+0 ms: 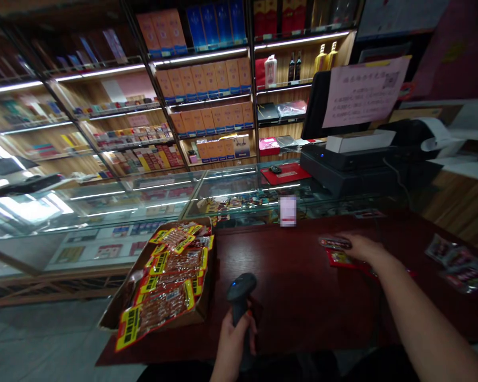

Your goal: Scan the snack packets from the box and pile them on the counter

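My left hand point(234, 337) is wrapped round the grip of a black barcode scanner point(241, 289), held upright near the counter's front edge. Farther right, my right hand point(360, 248) grips the end of a small dark snack packet point(334, 242). Just beneath that packet lies a red and yellow packet point(340, 259) on the dark red counter point(287, 276); my wrist and forearm cover part of what lies there. To the left of the scanner, a cardboard box point(204, 310) holds several sausage snack packs point(163, 307) with yellow and red labels.
More snack packets point(460, 262) lie at the right. A glass display case point(167, 196) runs behind the counter, with a red mouse pad point(286, 174) on it. A monitor point(316, 103) with a pink notice stands above a black cash drawer point(342, 172). Shelves of boxed goods point(205, 82) line the back.
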`<move>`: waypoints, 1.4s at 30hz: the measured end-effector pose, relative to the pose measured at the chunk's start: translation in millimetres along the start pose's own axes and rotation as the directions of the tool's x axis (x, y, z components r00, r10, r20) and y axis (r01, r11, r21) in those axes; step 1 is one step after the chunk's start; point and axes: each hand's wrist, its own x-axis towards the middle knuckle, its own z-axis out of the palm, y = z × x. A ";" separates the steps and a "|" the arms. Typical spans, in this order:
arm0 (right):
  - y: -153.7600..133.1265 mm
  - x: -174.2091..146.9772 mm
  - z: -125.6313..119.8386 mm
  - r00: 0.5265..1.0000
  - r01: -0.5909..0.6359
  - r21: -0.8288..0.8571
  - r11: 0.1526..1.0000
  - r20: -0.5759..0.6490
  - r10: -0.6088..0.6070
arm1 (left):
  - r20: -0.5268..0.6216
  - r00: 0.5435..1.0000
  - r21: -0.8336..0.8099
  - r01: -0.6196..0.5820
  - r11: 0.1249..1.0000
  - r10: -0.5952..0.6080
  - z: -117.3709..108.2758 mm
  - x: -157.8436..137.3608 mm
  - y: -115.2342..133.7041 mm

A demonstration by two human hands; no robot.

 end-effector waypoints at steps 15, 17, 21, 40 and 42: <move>-193.0 -121.9 86.3 0.898 0.394 0.621 0.678 -0.101 -0.429 | 0.097 0.994 0.171 -0.061 0.983 0.045 7.5 -29.6 14.7; -201.5 -127.6 94.0 0.889 0.413 0.649 0.639 -0.135 -0.437 | 0.087 0.994 0.243 -0.091 0.966 0.071 11.0 -39.7 20.5; -198.8 -125.0 97.2 0.885 0.419 0.676 0.606 -0.157 -0.438 | 0.080 0.993 0.315 -0.113 0.942 0.092 18.4 -48.6 31.2; -196.3 -124.1 103.9 0.868 0.477 0.653 0.588 -0.245 -0.431 | 0.077 0.994 0.330 -0.102 0.939 0.081 35.8 -52.4 44.8; -195.8 -124.1 105.8 0.862 0.489 0.651 0.580 -0.259 -0.435 | 0.079 0.994 0.326 -0.101 0.940 0.080 36.9 -53.7 46.3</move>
